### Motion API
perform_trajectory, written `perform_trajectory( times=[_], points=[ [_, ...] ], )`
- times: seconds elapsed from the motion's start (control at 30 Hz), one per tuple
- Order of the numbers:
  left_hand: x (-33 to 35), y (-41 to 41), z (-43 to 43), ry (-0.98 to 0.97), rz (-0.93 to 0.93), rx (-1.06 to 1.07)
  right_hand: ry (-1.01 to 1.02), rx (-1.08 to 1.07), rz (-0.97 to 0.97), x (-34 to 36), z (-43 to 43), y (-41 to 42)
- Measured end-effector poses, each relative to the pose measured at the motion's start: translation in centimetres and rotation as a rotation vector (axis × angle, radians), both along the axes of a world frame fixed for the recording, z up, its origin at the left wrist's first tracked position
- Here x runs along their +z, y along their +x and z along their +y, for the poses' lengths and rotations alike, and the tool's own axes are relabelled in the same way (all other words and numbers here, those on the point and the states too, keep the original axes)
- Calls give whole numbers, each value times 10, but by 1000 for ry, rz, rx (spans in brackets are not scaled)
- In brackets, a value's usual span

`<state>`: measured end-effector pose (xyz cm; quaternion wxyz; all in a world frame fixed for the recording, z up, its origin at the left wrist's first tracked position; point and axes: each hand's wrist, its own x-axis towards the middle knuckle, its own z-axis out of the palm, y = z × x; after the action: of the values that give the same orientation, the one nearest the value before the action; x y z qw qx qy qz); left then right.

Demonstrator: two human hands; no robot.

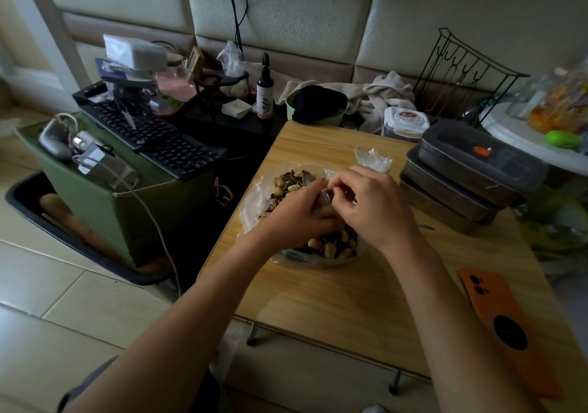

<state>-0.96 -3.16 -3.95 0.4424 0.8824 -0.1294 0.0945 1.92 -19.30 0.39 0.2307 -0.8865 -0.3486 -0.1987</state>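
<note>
Head view: a clear plastic bag (254, 201) lies spread open on the light wooden table (334, 304). It holds a heap of striped sunflower seeds and pale shelled nuts (331, 247). Both hands meet just above this heap. The left hand (299, 212) is curled round a small clear plastic packet with a tan lower part (327, 196), and the right hand (375, 209) pinches the packet's upper edge with thumb and bent fingers. The packet's long axis seems to run away from the person, with its clear end towards the far side of the table; its exact shape is too hidden to tell.

A crumpled clear bag (374, 158) stands just beyond the hands. To the right sits a stack of grey lidded metal boxes (461, 186), the top one showing something orange through its lid. Behind the table stands a white-lidded canister with dark contents (402, 123). An orange phone (506, 333) lies near the right forearm.
</note>
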Motion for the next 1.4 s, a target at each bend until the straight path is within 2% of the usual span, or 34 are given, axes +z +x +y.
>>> perform_trajectory(
  times=[0.23, 0.37, 0.5, 0.63, 0.7, 0.8, 0.9, 1.1, 1.27, 1.4],
  points=[
    [2, -1, 1, -18, 15, -3, -19, 66, 128, 8, -7, 5],
    [7, -4, 1, -105, 53, -26, -3, 81, 177, 13, -12, 5],
    [7, -5, 2, -263, 164, -42, 183, 57, 187, 11, -15, 6],
    [12, -6, 2, -444, 244, -7, 348, 42, 281, 12, -17, 4],
    [14, -6, 3, -477, 257, 25, 330, 78, 358, 14, -20, 4],
    [16, -6, 5, -502, 282, 30, 182, 116, 461, 15, -25, 5],
    [16, -7, 6, -508, 321, 4, 82, 77, 466, 12, -28, 5],
    [18, -9, 4, -522, 380, -17, 210, 83, 488, 11, -32, 8],
    [22, -10, 5, -591, 367, 3, 304, 145, 612, 8, -34, 11],
    [22, -10, 4, -608, 350, 21, 353, 131, 602, 7, -31, 10]
  ],
)
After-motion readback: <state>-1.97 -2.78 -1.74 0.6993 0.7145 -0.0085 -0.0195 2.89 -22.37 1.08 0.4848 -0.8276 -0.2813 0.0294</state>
